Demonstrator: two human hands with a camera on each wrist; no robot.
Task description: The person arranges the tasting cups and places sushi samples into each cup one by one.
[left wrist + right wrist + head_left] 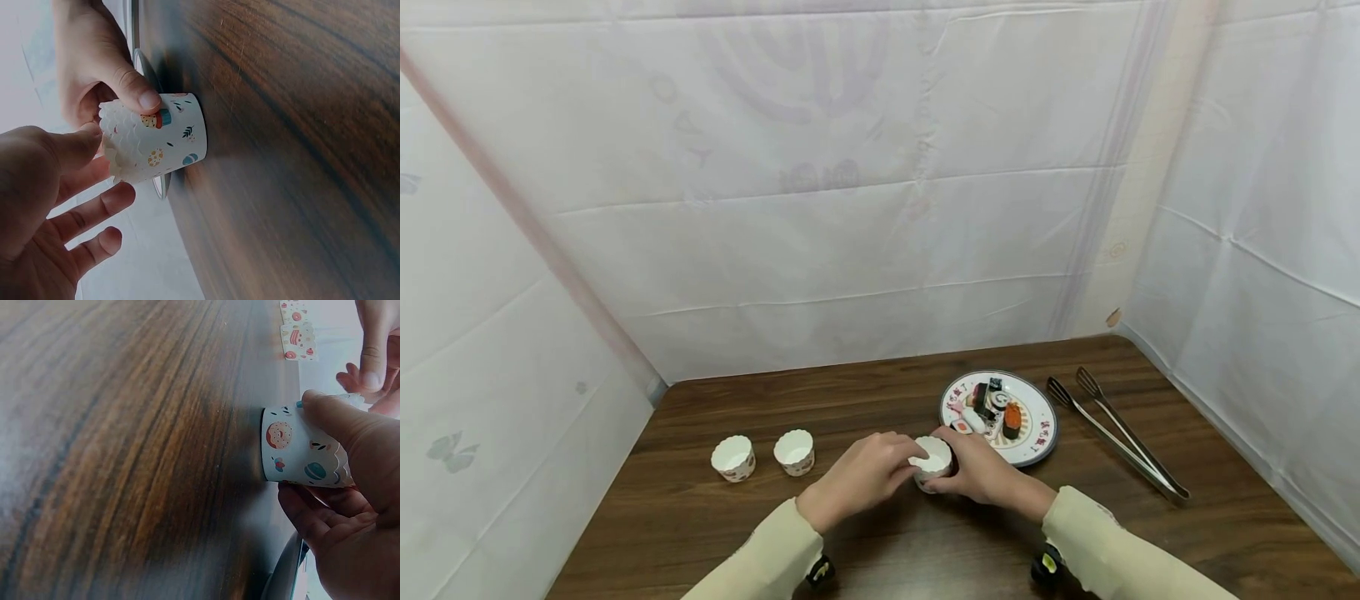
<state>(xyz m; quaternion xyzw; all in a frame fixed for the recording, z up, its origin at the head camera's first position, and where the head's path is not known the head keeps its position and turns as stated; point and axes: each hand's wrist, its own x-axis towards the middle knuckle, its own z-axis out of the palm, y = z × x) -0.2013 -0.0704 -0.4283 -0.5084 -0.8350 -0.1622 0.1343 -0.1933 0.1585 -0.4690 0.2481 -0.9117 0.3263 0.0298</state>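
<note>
A stack of paper baking cups (934,460), printed with cupcakes and leaves, stands upright on the table in front of the plate. Several scalloped rims show nested in the left wrist view. My right hand (988,471) grips the stack's side, its thumb (331,415) on the near wall and the other fingers round the far side. From the left, my left hand (868,471) pinches the top rim between thumb (78,147) and forefinger, its other fingers spread loosely. Two more baking cups, a left one (733,458) and a right one (794,452), stand upright further left.
Behind my right hand lies a round plate (1033,446) bearing several sushi pieces (1012,419). Metal tongs (1123,446) lie spread to its right. The dark wooden table (700,517) is bordered by white cloth walls (850,250) at the back and sides.
</note>
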